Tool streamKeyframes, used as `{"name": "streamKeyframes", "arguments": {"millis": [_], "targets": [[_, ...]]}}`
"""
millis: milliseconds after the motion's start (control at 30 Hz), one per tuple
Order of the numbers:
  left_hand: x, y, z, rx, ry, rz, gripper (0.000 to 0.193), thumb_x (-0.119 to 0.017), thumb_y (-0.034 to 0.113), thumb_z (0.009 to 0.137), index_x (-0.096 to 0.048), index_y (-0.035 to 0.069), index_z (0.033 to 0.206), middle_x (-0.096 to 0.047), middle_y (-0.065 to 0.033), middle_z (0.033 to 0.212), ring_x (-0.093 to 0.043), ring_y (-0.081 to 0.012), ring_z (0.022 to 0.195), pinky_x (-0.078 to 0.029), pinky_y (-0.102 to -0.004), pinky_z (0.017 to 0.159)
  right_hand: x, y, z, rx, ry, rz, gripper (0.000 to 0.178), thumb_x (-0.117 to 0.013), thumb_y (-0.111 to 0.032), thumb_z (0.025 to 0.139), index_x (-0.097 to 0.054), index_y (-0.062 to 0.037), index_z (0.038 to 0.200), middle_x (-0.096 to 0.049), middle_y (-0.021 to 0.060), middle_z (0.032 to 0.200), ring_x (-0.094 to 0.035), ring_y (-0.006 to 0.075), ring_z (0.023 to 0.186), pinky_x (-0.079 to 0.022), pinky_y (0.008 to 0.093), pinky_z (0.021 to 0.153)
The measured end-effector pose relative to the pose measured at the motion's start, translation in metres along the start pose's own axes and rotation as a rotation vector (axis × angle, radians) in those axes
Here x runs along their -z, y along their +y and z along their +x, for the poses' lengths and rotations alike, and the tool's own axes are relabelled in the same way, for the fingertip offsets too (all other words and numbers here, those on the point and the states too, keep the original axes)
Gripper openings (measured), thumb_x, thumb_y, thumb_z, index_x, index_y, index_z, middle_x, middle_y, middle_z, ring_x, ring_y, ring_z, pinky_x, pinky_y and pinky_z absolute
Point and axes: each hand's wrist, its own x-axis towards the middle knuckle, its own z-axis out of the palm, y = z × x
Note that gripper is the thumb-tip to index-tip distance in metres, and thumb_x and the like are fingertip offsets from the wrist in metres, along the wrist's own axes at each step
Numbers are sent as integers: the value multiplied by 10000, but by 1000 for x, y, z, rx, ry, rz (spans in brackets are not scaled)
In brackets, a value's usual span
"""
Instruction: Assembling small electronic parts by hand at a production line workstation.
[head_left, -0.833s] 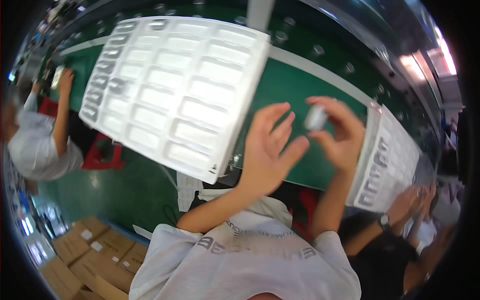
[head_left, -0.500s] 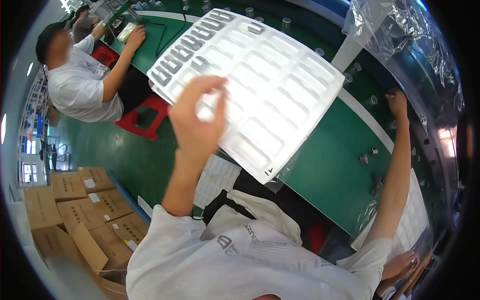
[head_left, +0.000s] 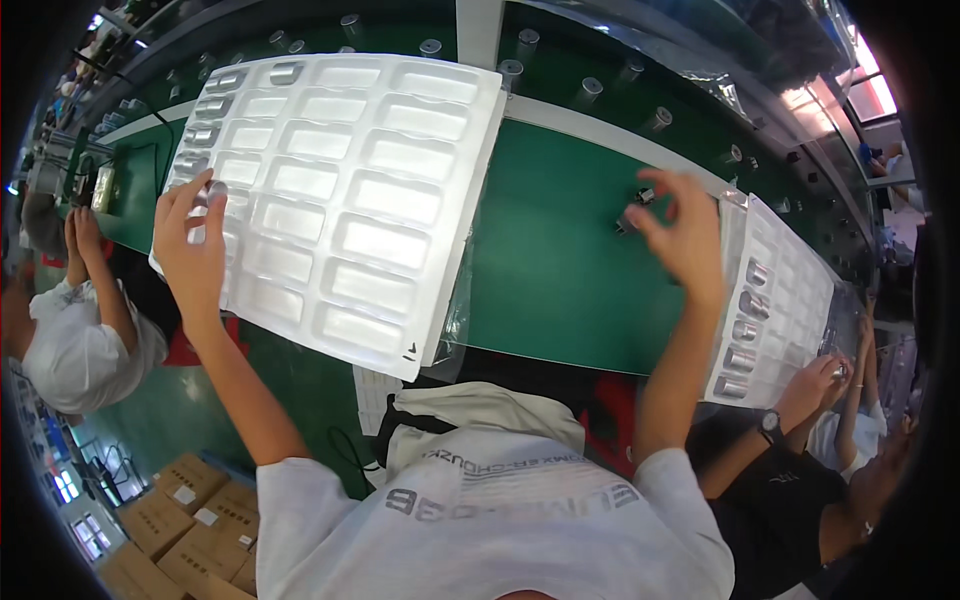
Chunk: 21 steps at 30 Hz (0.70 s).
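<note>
Over the white tray (head_left: 395,240), left hand (head_left: 193,246) (grip unclear) apparently seats a metal cylinder (head_left: 217,188); right hand (head_left: 688,238), spread, likely needs closing around a metal fitting (head_left: 646,196).

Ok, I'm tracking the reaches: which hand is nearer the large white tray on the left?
Left. The left hand is over the left side of the large white tray; the right hand is beyond its right edge, with green tabletop between.
</note>
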Motion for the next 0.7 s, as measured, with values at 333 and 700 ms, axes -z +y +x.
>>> {"name": "streamKeyframes", "arguments": {"millis": [333, 700], "targets": [[-63, 156, -82, 598, -445, -1872, 442, -517, 219, 984, -450, -28, 1345, -549, -276, 1215, -683, -294, 830, -576, -273, 654, -37, -15, -56, -234, 172, 727, 145, -660, 8, 861, -647, 12, 1006, -609, 105, 1067, -623, 153, 855, -519, 276, 745], [-87, 196, -105, 210, -262, -1398, 381, -685, -42, 834, -579, -25, 1200, -554, -231, 1253, -621, -333, 1122, -570, -336, 814, -25, -75, -69, -83, 141, 1511, 312, -650, -60, 908, -543, 29, 1187, -546, 174, 1206, -635, 252, 935, -552, 323, 768]]}}
